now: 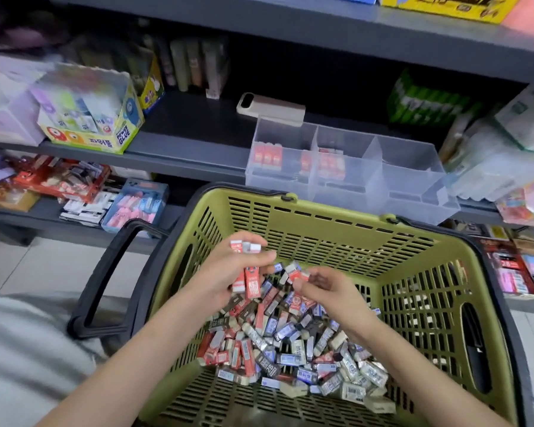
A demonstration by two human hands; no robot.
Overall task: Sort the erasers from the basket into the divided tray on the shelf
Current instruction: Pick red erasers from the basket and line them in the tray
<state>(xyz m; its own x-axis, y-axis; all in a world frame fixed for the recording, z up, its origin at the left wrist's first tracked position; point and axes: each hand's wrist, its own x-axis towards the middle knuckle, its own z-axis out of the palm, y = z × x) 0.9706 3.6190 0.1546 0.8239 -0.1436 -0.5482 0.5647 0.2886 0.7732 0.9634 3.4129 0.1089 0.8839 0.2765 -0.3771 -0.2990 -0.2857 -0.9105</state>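
Where erasers (pixel 290 349) pile, basket (pixel 336 241) floor hidden, tray (pixel 413 167) hazy.

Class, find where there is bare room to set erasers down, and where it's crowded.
Free: the right compartment of the tray, between its divider and end wall; the shelf between glue box and tray. Crowded: the eraser pile in the basket.
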